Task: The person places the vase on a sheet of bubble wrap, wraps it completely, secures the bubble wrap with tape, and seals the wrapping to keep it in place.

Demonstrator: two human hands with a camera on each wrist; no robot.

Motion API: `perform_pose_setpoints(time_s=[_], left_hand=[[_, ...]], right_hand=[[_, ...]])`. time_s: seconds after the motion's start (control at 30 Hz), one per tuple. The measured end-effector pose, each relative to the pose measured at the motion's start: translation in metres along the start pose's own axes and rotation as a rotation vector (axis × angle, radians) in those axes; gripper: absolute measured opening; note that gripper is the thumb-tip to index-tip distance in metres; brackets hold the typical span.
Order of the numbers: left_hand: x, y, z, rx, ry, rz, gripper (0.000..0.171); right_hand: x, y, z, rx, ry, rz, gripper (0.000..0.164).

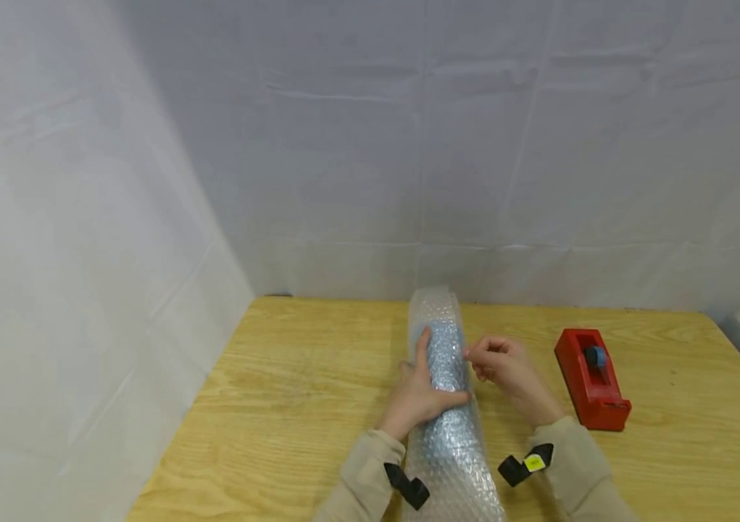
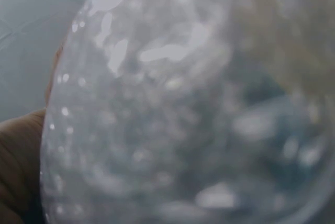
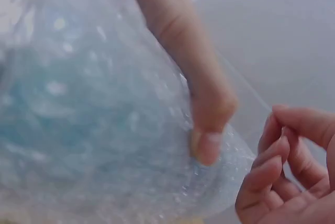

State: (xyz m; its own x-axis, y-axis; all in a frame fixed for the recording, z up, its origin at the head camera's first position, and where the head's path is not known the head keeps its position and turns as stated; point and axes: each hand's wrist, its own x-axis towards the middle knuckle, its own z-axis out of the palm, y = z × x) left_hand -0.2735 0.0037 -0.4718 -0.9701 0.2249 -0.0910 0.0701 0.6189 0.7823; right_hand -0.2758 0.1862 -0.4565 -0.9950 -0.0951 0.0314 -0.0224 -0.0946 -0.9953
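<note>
A long bundle in clear bubble wrap (image 1: 446, 435), with something bluish inside, lies lengthwise on the wooden table. My left hand (image 1: 423, 395) grips it across the middle, thumb and fingers spread to its two sides. One digit of that hand presses the wrap in the right wrist view. Beside the bundle's right edge, my right hand (image 1: 503, 366) pinches a thin clear film (image 3: 251, 90) between thumb and fingertip. I cannot tell whether this film is tape or the wrap's edge. Blurred bubble wrap (image 2: 157, 109) fills most of the left wrist view.
A red tape dispenser (image 1: 594, 413) with a small blue-cored roll stands on the table (image 1: 265, 406), right of my right hand. White sheeting (image 1: 356, 181) hangs behind the table and along its left side. The wrap's far end reaches the back edge.
</note>
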Motion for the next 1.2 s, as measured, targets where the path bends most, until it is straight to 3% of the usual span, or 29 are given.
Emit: perform_pose_setpoints(time_s=[0.1,0.2,0.53,1.2], left_hand=[[0.000,0.000,0.000,-0.001,-0.002,-0.004,0.128],[0.000,0.000,0.000,0.006,-0.004,-0.006,0.128],[-0.001,0.001,0.000,-0.011,-0.002,-0.004,0.128],[0.000,0.000,0.000,-0.007,-0.004,0.002,0.128]], right_hand=[[0.001,0.001,0.003,-0.035,0.046,0.095,0.023],[0.003,0.003,0.005,-0.104,0.092,0.128,0.025],[0.000,0.004,0.001,-0.188,0.115,0.159,0.026],[0.002,0.009,0.002,-0.212,0.098,0.168,0.024]])
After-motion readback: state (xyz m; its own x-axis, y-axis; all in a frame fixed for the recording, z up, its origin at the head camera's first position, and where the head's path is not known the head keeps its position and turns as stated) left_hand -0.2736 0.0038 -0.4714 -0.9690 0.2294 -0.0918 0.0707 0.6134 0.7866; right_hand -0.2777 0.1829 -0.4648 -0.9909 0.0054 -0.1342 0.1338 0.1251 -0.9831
